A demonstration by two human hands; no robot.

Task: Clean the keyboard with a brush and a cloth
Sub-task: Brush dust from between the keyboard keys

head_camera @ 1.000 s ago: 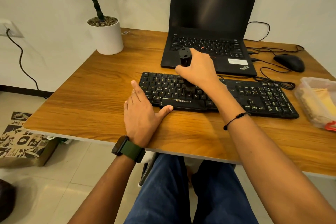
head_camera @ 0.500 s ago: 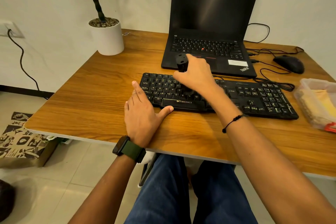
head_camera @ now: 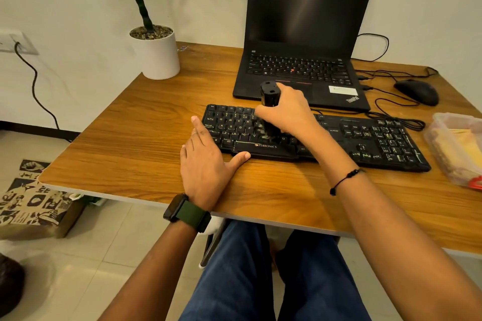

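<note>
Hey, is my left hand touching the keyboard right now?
Touching. In the head view the left hand lies flat on the table, its thumb tip pressed against the front edge of the keyboard.

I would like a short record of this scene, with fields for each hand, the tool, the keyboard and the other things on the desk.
right hand: right hand grips the black brush upright, bristles down on the keys
left hand: left hand lies flat on the desk, fingers and thumb against the keyboard's left front corner
keyboard: black keyboard, in front of the laptop
cloth: yellow, seemingly the cloth, in the clear plastic box at right
other: mouse, potted plant
</note>
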